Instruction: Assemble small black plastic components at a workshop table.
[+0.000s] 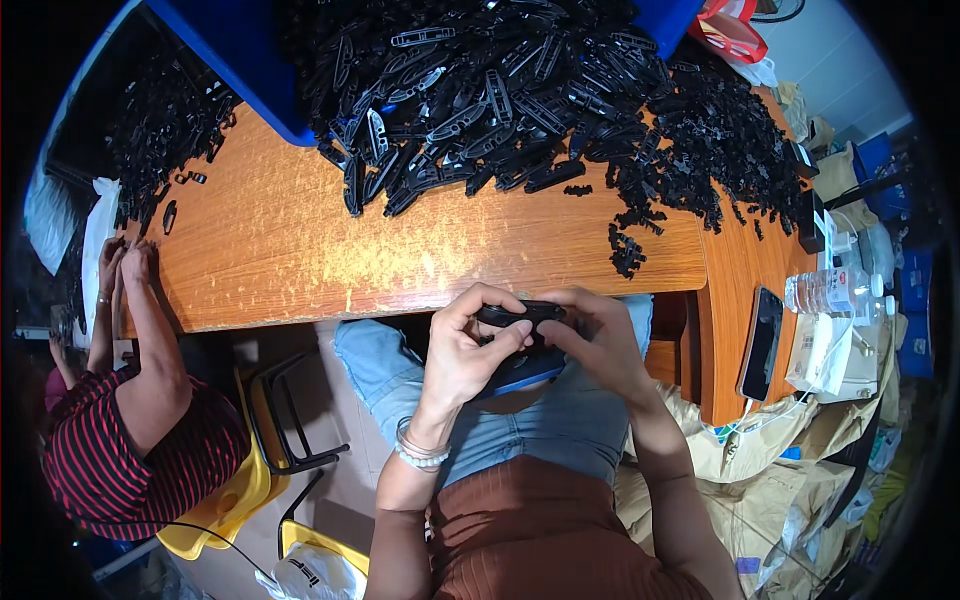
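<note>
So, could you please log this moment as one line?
left hand: holds black part; right hand: holds same part; place: near edge of table; on table: heaped black pieces

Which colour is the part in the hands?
The part is black; it shows best in the head view.

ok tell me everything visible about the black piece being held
The black piece looks like smooth, slightly shiny plastic, small and elongated. It is held roughly crosswise near the edge of the table, touched by the left grip and right grip. They partly hide it, so its finer parts cannot be made out.
</note>
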Demonstrator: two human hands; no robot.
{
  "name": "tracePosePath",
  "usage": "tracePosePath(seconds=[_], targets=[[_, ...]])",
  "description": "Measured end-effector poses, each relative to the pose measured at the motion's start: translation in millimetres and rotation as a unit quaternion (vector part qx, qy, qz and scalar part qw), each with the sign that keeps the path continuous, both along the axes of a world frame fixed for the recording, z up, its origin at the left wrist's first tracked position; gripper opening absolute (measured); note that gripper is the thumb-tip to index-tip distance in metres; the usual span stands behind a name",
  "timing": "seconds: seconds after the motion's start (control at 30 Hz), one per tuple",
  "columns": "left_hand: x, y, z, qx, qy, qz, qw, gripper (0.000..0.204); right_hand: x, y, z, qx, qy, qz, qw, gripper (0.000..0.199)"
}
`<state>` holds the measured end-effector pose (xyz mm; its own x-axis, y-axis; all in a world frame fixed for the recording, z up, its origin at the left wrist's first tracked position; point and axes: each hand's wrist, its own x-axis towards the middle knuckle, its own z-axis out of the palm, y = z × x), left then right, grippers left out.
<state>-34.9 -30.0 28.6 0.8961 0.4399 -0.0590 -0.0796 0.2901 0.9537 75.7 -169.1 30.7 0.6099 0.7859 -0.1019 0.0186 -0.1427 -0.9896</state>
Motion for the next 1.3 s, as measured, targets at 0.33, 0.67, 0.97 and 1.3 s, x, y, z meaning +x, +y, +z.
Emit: tracePosePath(seconds=[0.33, 0.67, 0.97, 1.3], targets=[[24, 38, -15, 0.247, 0.063, -0.02, 0.967, 0.015, 9, -18, -24, -0.041, 0.099, 0.104, 0.989, 0.02], [74, 99, -7, 0.713, 0.087, 0.218, 0.661, 0.021, 107, 49, -27, -0.087, -0.574, -0.155, 0.8, 0.013], [29, 43, -15, 0.297, 0.092, 0.153, 0.938, 0.018, 71, 37, -18, 0.115, 0.069, -0.083, 0.988, 0.016], [15, 20, 4, 0.26, 0.057, 0.112, 0.957, 0.023, 27, 27, 16, 0.159, 0.182, -0.079, 0.967, 0.021]])
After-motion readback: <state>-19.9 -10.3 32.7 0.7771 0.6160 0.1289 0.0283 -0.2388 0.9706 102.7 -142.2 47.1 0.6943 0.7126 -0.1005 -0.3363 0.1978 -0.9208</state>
